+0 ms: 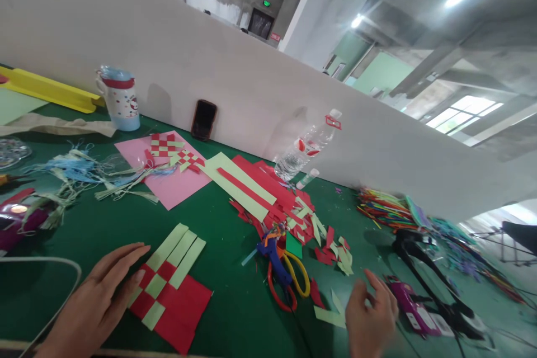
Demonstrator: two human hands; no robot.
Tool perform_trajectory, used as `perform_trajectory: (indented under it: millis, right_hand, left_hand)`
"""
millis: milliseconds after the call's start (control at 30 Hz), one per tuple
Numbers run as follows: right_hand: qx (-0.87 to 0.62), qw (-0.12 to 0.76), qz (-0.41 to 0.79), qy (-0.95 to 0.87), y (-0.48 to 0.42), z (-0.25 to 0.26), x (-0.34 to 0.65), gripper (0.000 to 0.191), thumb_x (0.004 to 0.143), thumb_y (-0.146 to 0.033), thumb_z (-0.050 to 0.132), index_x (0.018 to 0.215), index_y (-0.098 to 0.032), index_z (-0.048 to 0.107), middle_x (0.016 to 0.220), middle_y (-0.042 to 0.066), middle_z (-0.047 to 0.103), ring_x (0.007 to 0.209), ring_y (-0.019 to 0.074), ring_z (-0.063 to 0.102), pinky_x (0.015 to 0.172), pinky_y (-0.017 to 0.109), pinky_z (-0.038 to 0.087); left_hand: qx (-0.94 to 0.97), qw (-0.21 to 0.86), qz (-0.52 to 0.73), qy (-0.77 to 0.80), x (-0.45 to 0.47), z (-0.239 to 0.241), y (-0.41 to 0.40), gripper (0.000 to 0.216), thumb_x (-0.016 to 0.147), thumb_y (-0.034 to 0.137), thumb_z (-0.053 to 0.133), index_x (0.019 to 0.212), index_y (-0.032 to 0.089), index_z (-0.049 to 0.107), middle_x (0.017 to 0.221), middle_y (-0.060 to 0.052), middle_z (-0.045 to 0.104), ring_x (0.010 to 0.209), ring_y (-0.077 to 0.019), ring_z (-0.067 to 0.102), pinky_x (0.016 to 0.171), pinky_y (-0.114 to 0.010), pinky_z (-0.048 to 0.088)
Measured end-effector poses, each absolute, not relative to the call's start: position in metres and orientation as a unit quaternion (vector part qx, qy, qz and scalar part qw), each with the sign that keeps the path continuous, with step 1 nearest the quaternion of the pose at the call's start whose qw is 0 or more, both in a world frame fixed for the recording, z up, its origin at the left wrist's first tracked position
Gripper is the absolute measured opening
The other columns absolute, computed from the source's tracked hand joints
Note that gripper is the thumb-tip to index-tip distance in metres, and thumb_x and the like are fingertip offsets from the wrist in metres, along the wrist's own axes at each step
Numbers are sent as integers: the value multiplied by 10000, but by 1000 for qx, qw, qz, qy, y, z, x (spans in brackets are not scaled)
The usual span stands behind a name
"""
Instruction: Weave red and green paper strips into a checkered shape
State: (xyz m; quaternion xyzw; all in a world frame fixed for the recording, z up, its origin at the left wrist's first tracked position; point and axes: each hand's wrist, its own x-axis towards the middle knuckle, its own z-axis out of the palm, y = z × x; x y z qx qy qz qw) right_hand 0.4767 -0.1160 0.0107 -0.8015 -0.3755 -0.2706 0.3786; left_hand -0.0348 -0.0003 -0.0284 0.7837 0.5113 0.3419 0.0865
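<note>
My left hand (pixel 100 296) lies flat and open, its fingers resting on the left edge of a red paper mat (pixel 176 296) woven with light green strips. My right hand (pixel 371 316) hovers low at the right, fingers loosely spread and a little blurred, just above a loose green paper strip (pixel 331 316). Nothing shows in its fingers. Scissors with red, yellow and blue handles (pixel 285 277) lie between the two hands on the green table (pixel 235 302).
A heap of red and green paper strips (pixel 268 193) lies behind the scissors. Further back stand a pink sheet (pixel 176 187) with small woven pieces, a mug (pixel 119 98), a phone (pixel 203 119), a tilted water bottle (pixel 308 145) and a white partition wall (pixel 235 67). Coloured strips (pixel 386 207) and a black stand (pixel 423 268) crowd the right.
</note>
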Motion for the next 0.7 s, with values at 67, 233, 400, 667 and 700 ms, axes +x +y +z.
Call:
perform_trajectory:
  millis: [67,233,400,667,700]
  right_hand:
    - [-727,389,-250,-508,-104,19,428,324,979,-381,531,1115,-154,718,1085,190,721,1027,335,668,888,491,554]
    - [-569,345,-85,-741,-81,21,290,284,973,-115,537,1153,-245,715,1198,113,707,1146,265,668,947,435,602]
    - [-500,330,30,-800,-81,17,229,224,997,-221,542,1177,-186,672,1201,147,714,1226,302,656,975,449,619]
    - [-480,319,52,-815,-79,-3,223,350,1006,-489,586,1188,-200,662,1162,125,733,1179,325,688,973,462,619]
    - [-480,316,58,-816,-79,-5,223,323,997,-473,603,1165,-205,667,1139,115,737,1155,318,697,979,458,616]
  left_hand:
    - [815,61,369,443,-33,-23,-3,314,1007,384,528,1287,322,657,1293,-25,723,1124,-188,738,935,-241,601]
    - [887,13,321,332,-33,-32,-24,401,969,280,604,1356,371,658,1445,6,659,1385,-211,576,1123,-268,502]
    - [906,-6,285,312,-37,-48,-41,384,968,358,623,1348,386,672,1511,29,612,1461,-217,490,1231,-291,381]
    - [919,-21,262,293,-23,-35,-28,443,959,307,617,1402,303,637,1649,4,454,1564,-225,315,1236,-246,334]
    - [923,-22,263,279,-21,-32,-26,417,961,291,608,1375,306,656,1647,7,456,1568,-225,305,1225,-239,348]
